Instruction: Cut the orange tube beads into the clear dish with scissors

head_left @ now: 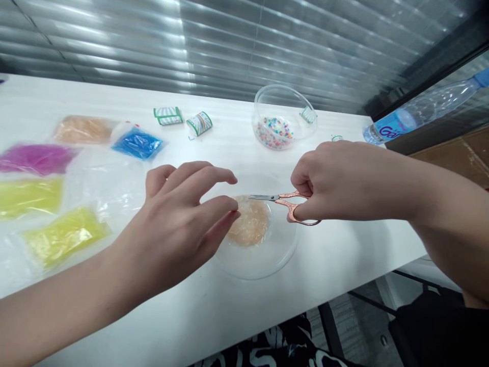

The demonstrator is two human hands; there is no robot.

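My right hand [336, 183] grips small scissors [280, 200] by their copper-coloured handles. The slim silver blades look nearly closed and point left toward my other hand. Thumb and index finger of my left hand [187, 214] are pinched together near the blade tips; whatever lies between them is too small to make out. Its other fingers are bent and raised. Below both hands stands a clear round bowl [263, 276] holding a peach-orange, glossy, lumpy mass [250, 227]. My left fingertips hide part of that mass.
Left lie bags: yellow [66, 237], another yellow [30, 196], purple [38, 158], peach [83, 128], blue [137, 143]. Behind are green-white packets [168, 115] [199, 123] and a clear bowl [256, 109] of coloured beads [274, 131]. A water bottle [420, 112] lies tilted right. Blinds [214, 46] border the table.
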